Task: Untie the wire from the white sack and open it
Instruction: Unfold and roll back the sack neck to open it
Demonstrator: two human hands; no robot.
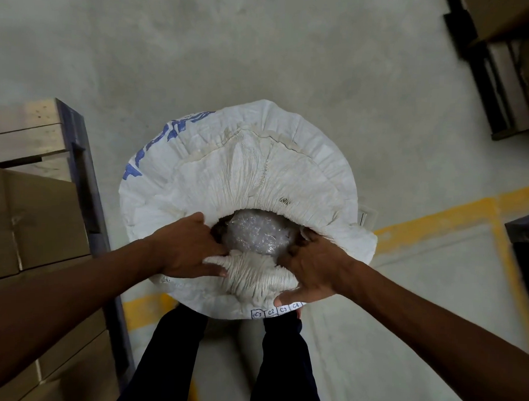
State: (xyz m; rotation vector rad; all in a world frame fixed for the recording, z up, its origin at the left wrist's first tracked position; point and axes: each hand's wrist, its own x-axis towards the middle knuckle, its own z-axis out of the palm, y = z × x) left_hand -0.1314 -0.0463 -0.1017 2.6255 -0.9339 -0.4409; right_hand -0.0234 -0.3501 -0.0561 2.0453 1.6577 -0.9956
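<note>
Two hands: left hand (187,249) at 9 o'clock, right hand (312,267) at 3 o'clock; fingers curled, gripping mouth
White sack (199,156): mouth parted; bubbly clear plastic (257,234) inside

Wire unseen; sack (288,159) contents unclear

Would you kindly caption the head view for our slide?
Both hands, left and right, spread the white sack mouth.

Grey concrete floor (262,50) with yellow painted line (442,218) at right. Cardboard boxes (31,222) stacked at near left. Dark pallet (486,88) with boxes at far right.
</note>
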